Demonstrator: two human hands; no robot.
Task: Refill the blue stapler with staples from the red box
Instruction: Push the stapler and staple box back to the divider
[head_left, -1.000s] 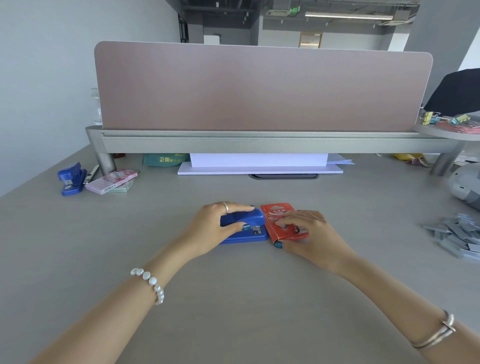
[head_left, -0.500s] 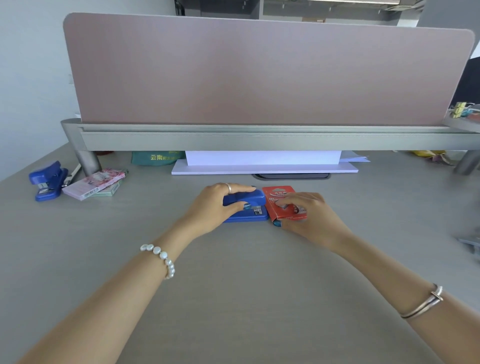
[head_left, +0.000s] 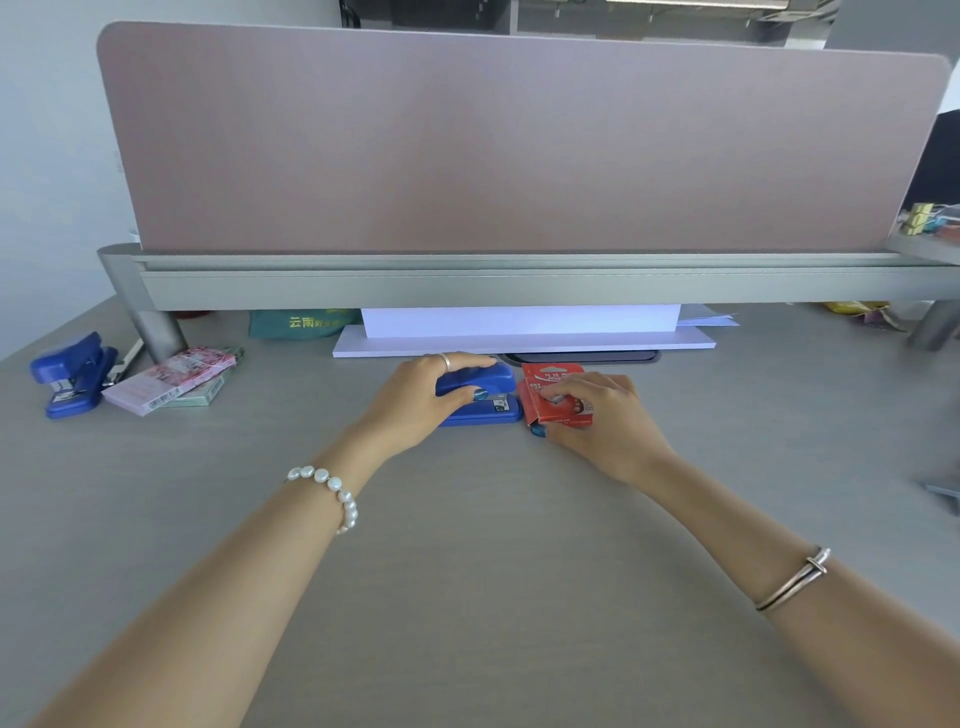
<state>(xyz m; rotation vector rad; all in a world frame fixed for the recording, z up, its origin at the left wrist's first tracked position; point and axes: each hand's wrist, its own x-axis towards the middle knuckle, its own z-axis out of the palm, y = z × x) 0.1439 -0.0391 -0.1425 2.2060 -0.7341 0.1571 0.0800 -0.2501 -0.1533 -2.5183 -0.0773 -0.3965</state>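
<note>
Left hand clasps stapler, long axis 9–3; box abuts at 3, gripped by right hand.

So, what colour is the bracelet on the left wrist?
White, pearl-like beads; the bracelet shows clearly in the head view.

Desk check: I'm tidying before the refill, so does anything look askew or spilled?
Nothing spilled. The red box lies slightly angled beside the stapler. At far left, a second stapler gapes open by tilted packs.
</note>
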